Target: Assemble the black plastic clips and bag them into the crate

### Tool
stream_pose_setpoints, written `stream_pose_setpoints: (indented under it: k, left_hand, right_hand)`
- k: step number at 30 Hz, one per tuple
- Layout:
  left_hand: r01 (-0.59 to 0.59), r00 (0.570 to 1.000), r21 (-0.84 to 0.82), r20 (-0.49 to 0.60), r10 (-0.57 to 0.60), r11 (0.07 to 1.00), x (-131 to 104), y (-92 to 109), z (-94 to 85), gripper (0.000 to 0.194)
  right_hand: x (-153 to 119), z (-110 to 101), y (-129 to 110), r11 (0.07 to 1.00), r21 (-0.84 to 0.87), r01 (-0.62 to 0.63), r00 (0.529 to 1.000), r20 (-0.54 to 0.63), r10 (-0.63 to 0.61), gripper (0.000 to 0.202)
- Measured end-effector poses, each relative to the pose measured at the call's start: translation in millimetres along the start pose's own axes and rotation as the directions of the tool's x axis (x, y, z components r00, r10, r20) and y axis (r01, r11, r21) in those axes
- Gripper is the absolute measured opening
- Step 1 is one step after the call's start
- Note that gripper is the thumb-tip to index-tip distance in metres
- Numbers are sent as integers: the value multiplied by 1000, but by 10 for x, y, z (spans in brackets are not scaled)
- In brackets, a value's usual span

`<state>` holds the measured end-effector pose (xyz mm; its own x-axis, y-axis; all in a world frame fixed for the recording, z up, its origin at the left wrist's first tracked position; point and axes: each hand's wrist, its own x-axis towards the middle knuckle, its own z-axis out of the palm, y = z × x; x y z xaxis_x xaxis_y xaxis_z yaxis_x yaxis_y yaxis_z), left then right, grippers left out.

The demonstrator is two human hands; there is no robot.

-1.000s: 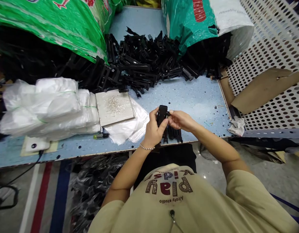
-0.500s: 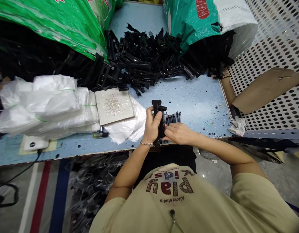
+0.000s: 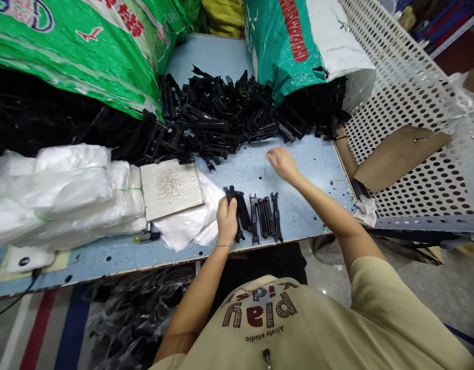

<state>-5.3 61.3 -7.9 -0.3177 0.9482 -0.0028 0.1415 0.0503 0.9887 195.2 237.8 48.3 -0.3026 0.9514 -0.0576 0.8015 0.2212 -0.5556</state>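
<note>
Near the frame's middle, the left hand [image 3: 226,221] grips slender black plastic parts [image 3: 237,208]; the right hand [image 3: 283,163], loosely curled and holding nothing visible, hovers over the speckled blue surface [image 3: 309,180] below a jagged black heap [image 3: 217,113].

The left hand [image 3: 226,221] grips a black part [image 3: 232,195] near the front edge of the bench [image 3: 302,174], with another black piece [image 3: 243,211] slanting just beside it. To the right, a short row [image 3: 265,217] of black parts lies side by side, ends toward the edge. The right hand [image 3: 283,163], fingers curled, is beyond the row, near the big black pile [image 3: 217,113] between the green bag [image 3: 106,61] and the teal bag [image 3: 277,56]. Left of the hands, a speckled board [image 3: 171,187] rests partly on plastic sheets [image 3: 186,226], beside stacked clear bags [image 3: 67,190]. Cardboard [image 3: 398,159] leans on the perforated rack [image 3: 417,97] at the right.
</note>
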Motion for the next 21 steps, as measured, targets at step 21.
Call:
stream_pose_setpoints:
  k: [21]
  left_hand:
    - [-71, 987, -94, 134, 83, 993, -20, 178, 181, 55]
  right_hand:
    - [-700, -275, 598, 831, 491, -261, 965, 158, 209, 35]
